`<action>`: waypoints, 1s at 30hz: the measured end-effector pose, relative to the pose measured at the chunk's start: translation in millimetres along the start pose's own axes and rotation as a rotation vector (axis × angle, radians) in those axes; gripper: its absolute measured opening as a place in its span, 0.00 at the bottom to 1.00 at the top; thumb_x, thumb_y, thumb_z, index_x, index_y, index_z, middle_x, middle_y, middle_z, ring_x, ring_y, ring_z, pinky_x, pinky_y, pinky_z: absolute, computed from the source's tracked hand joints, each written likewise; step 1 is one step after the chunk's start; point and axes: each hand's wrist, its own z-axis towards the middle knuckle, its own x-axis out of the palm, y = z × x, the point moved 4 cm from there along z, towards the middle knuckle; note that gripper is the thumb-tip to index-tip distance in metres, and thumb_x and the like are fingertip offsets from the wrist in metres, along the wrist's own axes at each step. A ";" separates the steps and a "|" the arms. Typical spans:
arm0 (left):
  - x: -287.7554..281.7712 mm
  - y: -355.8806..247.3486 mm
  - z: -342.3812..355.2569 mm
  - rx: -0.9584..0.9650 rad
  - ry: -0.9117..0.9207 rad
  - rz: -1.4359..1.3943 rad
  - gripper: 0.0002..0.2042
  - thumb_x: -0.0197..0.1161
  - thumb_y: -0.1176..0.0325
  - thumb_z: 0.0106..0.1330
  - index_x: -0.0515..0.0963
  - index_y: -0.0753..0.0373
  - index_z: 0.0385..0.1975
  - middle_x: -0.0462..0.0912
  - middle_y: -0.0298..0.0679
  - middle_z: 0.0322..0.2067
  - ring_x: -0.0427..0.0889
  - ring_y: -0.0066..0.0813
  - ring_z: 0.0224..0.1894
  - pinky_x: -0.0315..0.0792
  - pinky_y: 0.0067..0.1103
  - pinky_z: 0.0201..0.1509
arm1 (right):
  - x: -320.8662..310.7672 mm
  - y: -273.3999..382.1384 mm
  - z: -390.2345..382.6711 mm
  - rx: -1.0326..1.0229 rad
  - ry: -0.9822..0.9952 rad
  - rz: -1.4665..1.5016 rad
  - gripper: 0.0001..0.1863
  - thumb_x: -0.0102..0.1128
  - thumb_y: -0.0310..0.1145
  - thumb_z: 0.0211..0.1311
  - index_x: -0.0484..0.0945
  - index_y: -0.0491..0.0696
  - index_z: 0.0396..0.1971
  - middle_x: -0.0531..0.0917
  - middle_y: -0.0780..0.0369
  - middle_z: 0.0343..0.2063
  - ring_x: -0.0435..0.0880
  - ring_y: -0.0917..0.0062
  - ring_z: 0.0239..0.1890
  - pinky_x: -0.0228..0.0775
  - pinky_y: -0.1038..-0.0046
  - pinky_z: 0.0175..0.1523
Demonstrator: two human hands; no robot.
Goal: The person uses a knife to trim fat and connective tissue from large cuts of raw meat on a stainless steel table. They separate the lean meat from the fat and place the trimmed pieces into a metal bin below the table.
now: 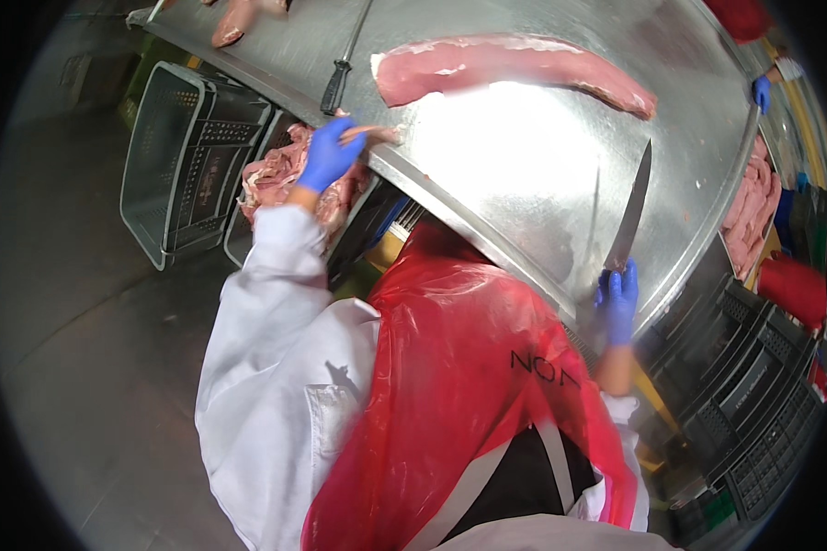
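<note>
My right hand [620, 301], in a blue glove, grips a long butcher's knife [636, 197] at the table's near right; the blade points away from me. At the table's near left edge, my blue-gloved left hand [329, 156] is closed on a thin strip of meat trimming [369, 136], above a crate of trimmings [276, 179]. A long pink loin of meat [515, 66] lies across the far part of the steel table [689, 83], apart from both hands. Beside the left hand rests a sharpening steel [337, 84] with a black handle.
A grey plastic crate [161, 165] leans at the left by the trimmings crate. More meat [236, 20] lies at the far left of the table. On the right are another person's gloved hand [761, 94], a tray of meat pieces [752, 207] and stacked dark crates [744, 386].
</note>
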 end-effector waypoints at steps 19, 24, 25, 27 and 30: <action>124.8 -94.6 203.1 0.385 0.305 0.523 0.38 0.68 0.43 0.52 0.73 0.65 0.58 0.79 0.53 0.54 0.79 0.54 0.53 0.70 0.41 0.61 | 181.7 153.1 374.0 -0.380 -0.333 -0.491 0.17 0.57 0.38 0.66 0.72 0.36 0.36 0.86 0.48 0.26 0.87 0.65 0.26 0.79 0.66 0.35; 196.7 -138.0 132.1 0.623 0.605 0.463 0.35 0.69 0.44 0.52 0.75 0.62 0.56 0.80 0.50 0.45 0.79 0.50 0.47 0.72 0.41 0.53 | 134.6 139.1 319.1 -0.299 -0.456 -0.470 0.16 0.56 0.34 0.67 0.72 0.36 0.46 0.84 0.52 0.24 0.85 0.70 0.22 0.77 0.69 0.29; 200.8 -144.9 110.3 0.624 0.676 0.441 0.36 0.69 0.44 0.53 0.73 0.61 0.57 0.79 0.49 0.44 0.79 0.49 0.46 0.72 0.41 0.52 | 109.6 128.8 309.0 -0.288 -0.445 -0.362 0.15 0.55 0.33 0.67 0.73 0.37 0.46 0.84 0.53 0.24 0.84 0.72 0.22 0.76 0.71 0.28; 198.2 -154.7 71.8 0.550 0.683 0.522 0.36 0.70 0.43 0.53 0.72 0.62 0.57 0.79 0.49 0.43 0.79 0.50 0.44 0.74 0.41 0.48 | 65.5 105.3 277.5 -0.270 -0.413 -0.154 0.12 0.54 0.30 0.68 0.73 0.39 0.46 0.83 0.56 0.24 0.81 0.75 0.20 0.75 0.73 0.27; 193.9 -158.4 45.5 0.420 0.722 0.506 0.34 0.70 0.42 0.54 0.73 0.61 0.54 0.79 0.49 0.42 0.80 0.51 0.42 0.75 0.42 0.46 | 22.6 78.8 247.5 -0.300 -0.402 0.131 0.08 0.52 0.25 0.70 0.74 0.40 0.45 0.81 0.59 0.24 0.79 0.77 0.20 0.75 0.75 0.27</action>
